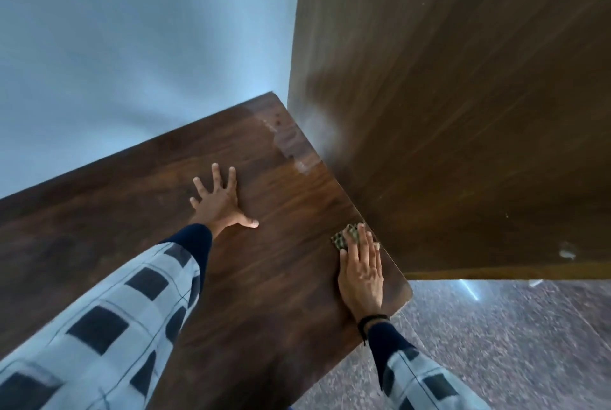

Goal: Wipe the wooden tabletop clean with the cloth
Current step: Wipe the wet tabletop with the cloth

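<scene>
Checked sleeves (115, 327) are framing our hands: left hand (220, 201) is lying spread flat on the wooden tabletop (281, 277); right hand (362, 274), flat-palmed, is pressing the cloth (347, 237) at the right edge, where we are risking sweeping it off the table.

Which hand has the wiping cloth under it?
The right hand, the one with a dark wristband. Its flat fingers press the patterned cloth near the edge of the wooden tabletop. The left hand rests spread on bare wood.
</scene>
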`<control>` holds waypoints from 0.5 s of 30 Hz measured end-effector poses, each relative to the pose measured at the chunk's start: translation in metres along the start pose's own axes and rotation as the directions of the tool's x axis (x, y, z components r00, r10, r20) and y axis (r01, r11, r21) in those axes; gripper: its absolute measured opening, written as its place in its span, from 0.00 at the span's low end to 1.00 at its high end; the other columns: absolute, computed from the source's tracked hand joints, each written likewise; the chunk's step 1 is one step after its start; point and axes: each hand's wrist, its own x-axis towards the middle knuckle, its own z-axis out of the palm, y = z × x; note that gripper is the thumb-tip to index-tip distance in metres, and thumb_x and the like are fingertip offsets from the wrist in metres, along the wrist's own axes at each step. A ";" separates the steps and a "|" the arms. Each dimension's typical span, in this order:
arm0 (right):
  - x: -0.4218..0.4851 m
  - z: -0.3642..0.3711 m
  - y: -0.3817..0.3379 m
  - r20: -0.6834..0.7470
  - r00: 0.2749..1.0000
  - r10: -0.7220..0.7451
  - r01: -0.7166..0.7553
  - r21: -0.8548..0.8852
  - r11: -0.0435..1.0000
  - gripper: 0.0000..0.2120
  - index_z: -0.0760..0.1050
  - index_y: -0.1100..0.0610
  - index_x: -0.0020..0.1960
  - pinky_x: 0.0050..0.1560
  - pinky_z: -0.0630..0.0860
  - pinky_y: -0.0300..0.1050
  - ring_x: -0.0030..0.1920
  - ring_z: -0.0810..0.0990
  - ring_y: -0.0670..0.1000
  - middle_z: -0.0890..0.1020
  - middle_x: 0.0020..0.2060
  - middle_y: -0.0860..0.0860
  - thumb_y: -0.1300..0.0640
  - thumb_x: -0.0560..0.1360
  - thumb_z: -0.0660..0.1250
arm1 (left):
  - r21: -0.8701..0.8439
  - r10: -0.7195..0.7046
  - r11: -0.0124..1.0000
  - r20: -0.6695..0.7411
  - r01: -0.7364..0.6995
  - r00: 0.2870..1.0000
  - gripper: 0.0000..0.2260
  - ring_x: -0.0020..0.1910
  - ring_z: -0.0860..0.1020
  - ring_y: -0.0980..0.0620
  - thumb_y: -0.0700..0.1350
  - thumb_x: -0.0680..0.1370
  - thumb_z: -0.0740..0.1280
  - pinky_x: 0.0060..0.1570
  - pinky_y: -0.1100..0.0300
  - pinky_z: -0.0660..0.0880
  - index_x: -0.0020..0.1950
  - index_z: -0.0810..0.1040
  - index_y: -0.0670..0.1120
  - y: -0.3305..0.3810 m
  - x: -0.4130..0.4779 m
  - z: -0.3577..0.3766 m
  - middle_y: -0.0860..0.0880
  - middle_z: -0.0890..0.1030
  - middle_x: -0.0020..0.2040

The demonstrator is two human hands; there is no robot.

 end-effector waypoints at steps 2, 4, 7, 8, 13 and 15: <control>0.020 0.000 -0.008 0.040 0.991 -0.130 0.132 -0.031 0.991 0.22 0.65 0.51 0.79 0.81 0.54 0.54 0.81 0.57 0.53 0.60 0.81 0.51 0.52 0.85 0.56 | 0.004 -0.006 1.000 0.029 0.006 1.000 0.65 0.76 0.33 0.29 0.60 0.62 0.82 0.72 0.28 0.47 0.81 0.35 0.54 -0.001 0.010 -0.010 0.48 0.26 0.78; 0.046 0.000 -0.023 0.092 0.962 -0.259 0.263 -0.041 0.964 0.22 0.64 0.49 0.79 0.81 0.54 0.54 0.81 0.57 0.52 0.59 0.81 0.50 0.51 0.85 0.56 | 0.025 -0.016 1.000 0.061 0.014 0.998 0.66 0.75 0.31 0.30 0.58 0.62 0.82 0.71 0.27 0.46 0.80 0.33 0.54 0.004 0.014 -0.016 0.49 0.24 0.77; 0.096 -0.001 -0.047 0.190 0.886 -0.422 0.429 0.005 0.903 0.22 0.60 0.47 0.80 0.82 0.49 0.53 0.82 0.50 0.50 0.54 0.82 0.47 0.50 0.86 0.51 | 0.032 -0.039 0.999 0.094 0.036 0.995 0.67 0.75 0.31 0.29 0.56 0.63 0.83 0.71 0.25 0.47 0.80 0.32 0.54 0.010 0.018 -0.020 0.49 0.23 0.76; 0.114 -0.003 -0.054 0.204 0.874 -0.442 0.448 0.019 0.894 0.22 0.60 0.47 0.80 0.82 0.47 0.52 0.82 0.49 0.49 0.53 0.82 0.47 0.50 0.87 0.50 | 0.031 -0.039 0.999 0.094 0.036 0.995 0.67 0.75 0.31 0.29 0.56 0.63 0.83 0.70 0.25 0.47 0.80 0.32 0.54 0.010 0.018 -0.019 0.49 0.24 0.76; 0.186 -0.017 -0.088 0.205 0.895 -0.395 0.387 0.081 0.918 0.22 0.60 0.48 0.80 0.82 0.45 0.51 0.82 0.48 0.50 0.52 0.83 0.48 0.52 0.87 0.51 | 0.016 -0.008 1.000 0.054 0.007 0.999 0.67 0.75 0.31 0.30 0.56 0.61 0.83 0.69 0.25 0.47 0.81 0.34 0.54 0.004 0.022 -0.014 0.49 0.26 0.77; 0.184 -0.014 -0.095 0.181 0.915 -0.362 0.353 0.077 0.932 0.22 0.60 0.49 0.81 0.82 0.44 0.51 0.82 0.48 0.51 0.52 0.83 0.49 0.52 0.87 0.51 | 0.020 -0.010 1.000 0.058 0.009 0.998 0.67 0.75 0.32 0.30 0.56 0.61 0.83 0.69 0.25 0.48 0.80 0.34 0.54 0.004 0.023 -0.015 0.49 0.26 0.77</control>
